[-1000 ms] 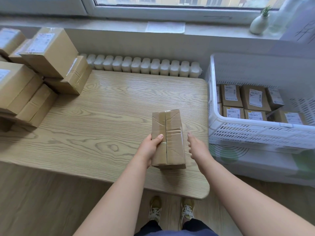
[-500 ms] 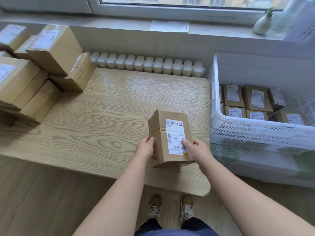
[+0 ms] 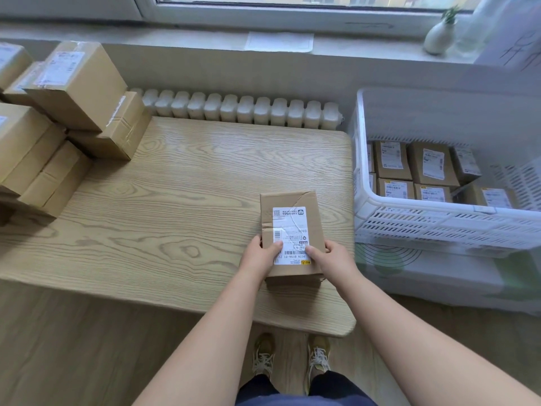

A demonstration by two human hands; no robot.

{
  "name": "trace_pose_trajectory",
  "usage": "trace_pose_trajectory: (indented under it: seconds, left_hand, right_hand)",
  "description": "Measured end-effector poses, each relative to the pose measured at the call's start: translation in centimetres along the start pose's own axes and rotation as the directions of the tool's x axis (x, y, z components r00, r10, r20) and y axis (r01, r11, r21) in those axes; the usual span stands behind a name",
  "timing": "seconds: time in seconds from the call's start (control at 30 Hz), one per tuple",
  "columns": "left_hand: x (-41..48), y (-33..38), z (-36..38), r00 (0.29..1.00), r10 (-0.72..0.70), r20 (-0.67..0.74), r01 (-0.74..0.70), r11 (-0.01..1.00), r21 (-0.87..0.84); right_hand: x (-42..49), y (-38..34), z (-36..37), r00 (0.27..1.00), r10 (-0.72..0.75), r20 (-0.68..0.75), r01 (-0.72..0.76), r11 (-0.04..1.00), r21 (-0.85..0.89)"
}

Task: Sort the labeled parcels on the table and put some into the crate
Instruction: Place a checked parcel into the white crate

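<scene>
Both hands, left hand (image 3: 260, 256) and right hand (image 3: 332, 259), grip the parcel (image 3: 291, 234) label-up near the desk's (image 3: 175, 200) front right corner, likely for reading; the crate (image 3: 439, 227) waits beside that edge.

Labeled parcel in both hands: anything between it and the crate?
Only the table-side wall of the white crate, rising above the table right of the parcel; lift over its rim. No other object lies between.

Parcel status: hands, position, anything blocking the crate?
Left hand and right hand grip parcel, label up, on table. Crate to the right, part full. Nothing between.
</scene>
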State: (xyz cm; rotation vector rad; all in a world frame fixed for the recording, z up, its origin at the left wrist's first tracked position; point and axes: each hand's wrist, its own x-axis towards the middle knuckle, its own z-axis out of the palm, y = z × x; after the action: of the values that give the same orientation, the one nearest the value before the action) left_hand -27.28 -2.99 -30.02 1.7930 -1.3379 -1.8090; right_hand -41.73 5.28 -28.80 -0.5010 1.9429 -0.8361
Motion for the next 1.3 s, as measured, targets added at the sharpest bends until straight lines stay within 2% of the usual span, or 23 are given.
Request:
trace_pose_trajectory:
  seconds: [0.13,0.47,0.57,0.7,0.9,1.03,1.2,1.3]
  left_hand:
    - [0.0,0.2,0.0,1.0,0.002,-0.013,-0.001,1.0,0.021]
    - [1.0,0.7,-0.3,0.997,-0.075,-0.022,0.074,0.996,-0.048]
    - [0.9,0.9,-0.8,0.995,-0.099,0.017,0.1,0.989,-0.105]
    - [0.3,1.3,-1.1,0.993,-0.107,0.052,0.113,0.987,-0.117]
    - [-0.1,2.7,-1.5,1.0,0.001,-0.019,-0.002,0.999,-0.047]
    - [-0.4,4.9,-1.4,0.996,0.092,-0.01,-0.092,0.996,0.006]
    - [-0.6,6.0,-1.4,0.966,0.243,-0.091,-0.226,0.96,0.166]
    - [-0.9,5.8,-1.4,0.941,0.331,-0.072,-0.291,0.899,0.326]
  right_hand:
    - [0.3,0.3,0.0,1.0,-0.003,0.0,0.003,1.0,0.007]
    - [0.8,0.0,-0.5,0.998,0.022,0.058,-0.025,0.999,0.042]
    - [0.8,-0.5,-0.6,0.996,0.038,0.077,-0.046,0.993,0.113]
    - [0.6,-1.1,-0.8,0.999,0.019,0.044,-0.023,0.996,0.089]
    - [-0.5,-3.0,-1.7,0.999,-0.044,-0.029,0.043,0.999,-0.008]
    - [-1.0,-4.6,-2.6,0.989,-0.128,-0.073,0.127,0.992,-0.022]
    - [-1.1,-5.8,-3.2,0.983,-0.165,-0.077,0.163,0.986,-0.03]
    - [-1.1,-5.8,-3.0,0.979,-0.176,-0.104,0.17,0.983,-0.07]
